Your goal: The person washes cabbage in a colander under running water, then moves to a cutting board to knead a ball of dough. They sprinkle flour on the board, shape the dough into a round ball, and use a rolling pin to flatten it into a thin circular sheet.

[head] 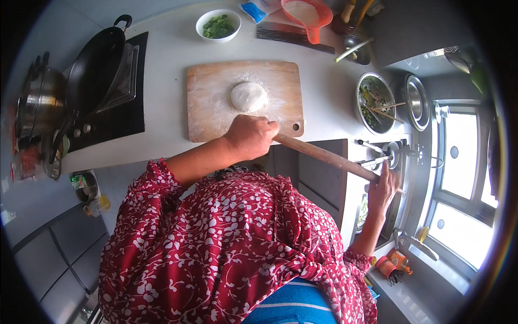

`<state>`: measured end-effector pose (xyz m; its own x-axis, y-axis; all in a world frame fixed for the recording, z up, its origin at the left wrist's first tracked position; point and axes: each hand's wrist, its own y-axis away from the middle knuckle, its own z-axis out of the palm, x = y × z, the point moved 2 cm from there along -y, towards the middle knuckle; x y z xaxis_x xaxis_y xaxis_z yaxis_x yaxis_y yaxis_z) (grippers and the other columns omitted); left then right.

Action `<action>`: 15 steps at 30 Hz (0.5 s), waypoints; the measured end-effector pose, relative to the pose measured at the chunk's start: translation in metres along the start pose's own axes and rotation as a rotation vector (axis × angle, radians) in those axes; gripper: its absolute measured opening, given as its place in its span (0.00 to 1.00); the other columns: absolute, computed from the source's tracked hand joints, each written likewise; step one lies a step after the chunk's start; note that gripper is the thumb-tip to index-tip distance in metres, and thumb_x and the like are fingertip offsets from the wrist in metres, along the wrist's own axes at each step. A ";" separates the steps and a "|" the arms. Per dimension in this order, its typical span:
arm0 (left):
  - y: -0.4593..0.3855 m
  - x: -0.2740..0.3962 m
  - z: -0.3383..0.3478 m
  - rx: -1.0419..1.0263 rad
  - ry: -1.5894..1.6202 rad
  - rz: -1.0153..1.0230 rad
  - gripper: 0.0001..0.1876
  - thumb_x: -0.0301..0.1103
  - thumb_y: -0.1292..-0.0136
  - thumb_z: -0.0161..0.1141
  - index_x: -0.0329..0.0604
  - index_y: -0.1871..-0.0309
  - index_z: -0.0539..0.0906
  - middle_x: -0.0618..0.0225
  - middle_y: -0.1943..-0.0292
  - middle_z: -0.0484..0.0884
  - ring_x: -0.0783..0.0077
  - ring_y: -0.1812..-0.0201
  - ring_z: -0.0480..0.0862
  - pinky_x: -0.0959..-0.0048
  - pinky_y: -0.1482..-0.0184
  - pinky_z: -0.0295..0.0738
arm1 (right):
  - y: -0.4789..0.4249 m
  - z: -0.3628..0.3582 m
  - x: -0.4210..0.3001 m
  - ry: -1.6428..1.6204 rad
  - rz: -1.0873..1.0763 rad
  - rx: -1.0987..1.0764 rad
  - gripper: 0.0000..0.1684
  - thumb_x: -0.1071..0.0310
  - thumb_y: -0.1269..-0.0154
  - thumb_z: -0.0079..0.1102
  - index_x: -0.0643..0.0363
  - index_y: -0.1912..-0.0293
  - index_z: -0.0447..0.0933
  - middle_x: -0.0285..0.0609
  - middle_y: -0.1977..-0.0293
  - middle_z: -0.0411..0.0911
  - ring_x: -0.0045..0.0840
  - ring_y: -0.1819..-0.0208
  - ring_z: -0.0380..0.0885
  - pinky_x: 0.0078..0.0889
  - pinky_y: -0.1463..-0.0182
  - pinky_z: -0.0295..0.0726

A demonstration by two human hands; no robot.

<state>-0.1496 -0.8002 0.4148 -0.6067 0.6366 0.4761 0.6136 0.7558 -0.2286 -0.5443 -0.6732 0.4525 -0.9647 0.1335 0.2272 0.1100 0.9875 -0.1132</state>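
Note:
My left hand (253,137) is closed around one end of a wooden rolling pin (323,154), which slants down to the right over the counter's front edge. At the pin's far end is my right hand (383,188), its fingers spread; whether it touches the wood I cannot tell. Just beyond my left hand, a round, floured ball of dough (249,97) sits on a wooden cutting board (206,87). Loose flour is scattered on the board around the dough.
At left, a black wok (97,69) stands on the cooktop (135,93). A white bowl of chopped greens (218,28) and a red scoop of flour (307,14) are at the back. A steel bowl of filling with chopsticks (374,103) stands right, behind the sink (398,202).

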 end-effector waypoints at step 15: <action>-0.016 -0.126 0.057 -0.355 -0.105 -0.172 0.30 0.40 0.44 0.66 0.68 0.35 0.73 0.50 0.29 0.56 0.46 0.30 0.57 0.56 0.29 0.52 | -0.002 0.070 -0.079 -0.639 0.406 -0.154 0.20 0.56 0.41 0.67 0.62 0.70 0.70 0.50 0.78 0.72 0.41 0.77 0.71 0.42 0.70 0.71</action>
<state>-0.1112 -0.8838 0.3099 -0.7524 0.5320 0.3884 0.6243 0.7640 0.1629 -0.4847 -0.6913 0.3669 -0.7871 0.4596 -0.4114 0.4719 0.8782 0.0783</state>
